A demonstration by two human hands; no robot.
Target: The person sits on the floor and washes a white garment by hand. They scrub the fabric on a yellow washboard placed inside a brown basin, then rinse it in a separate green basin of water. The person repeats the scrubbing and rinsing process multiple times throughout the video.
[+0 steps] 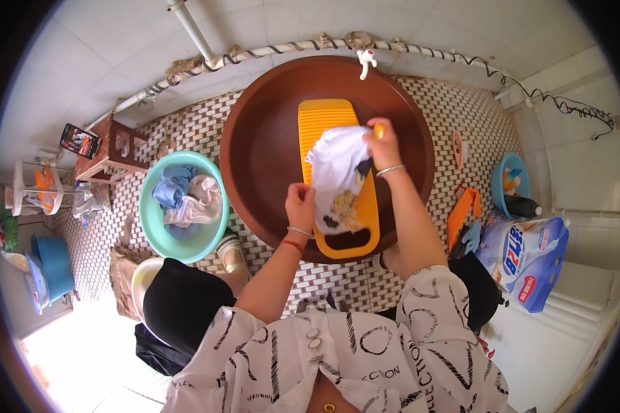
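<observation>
A white cloth garment [336, 160] with dark and tan patches near its lower end is spread over a yellow plastic washboard [323, 111]. The washboard slopes inside a large reddish-brown basin [268, 118], its slotted handle end at the near rim. My left hand [299, 206] pinches the garment's left edge. In my right hand [385, 147], over the upper right part of the garment, is a small yellow piece that looks like soap [378, 131]. Fingers of that hand also seem to touch the cloth, though the contact is partly hidden.
A mint-green basin [144, 206] with wet clothes stands left of the big one. Over the far rim hangs a white tap [366, 63]. A phone [79, 141] leans on a wooden stool [114, 149]. On the right are a scrub brush [458, 149], a blue tub [497, 180] and a detergent bag [522, 258].
</observation>
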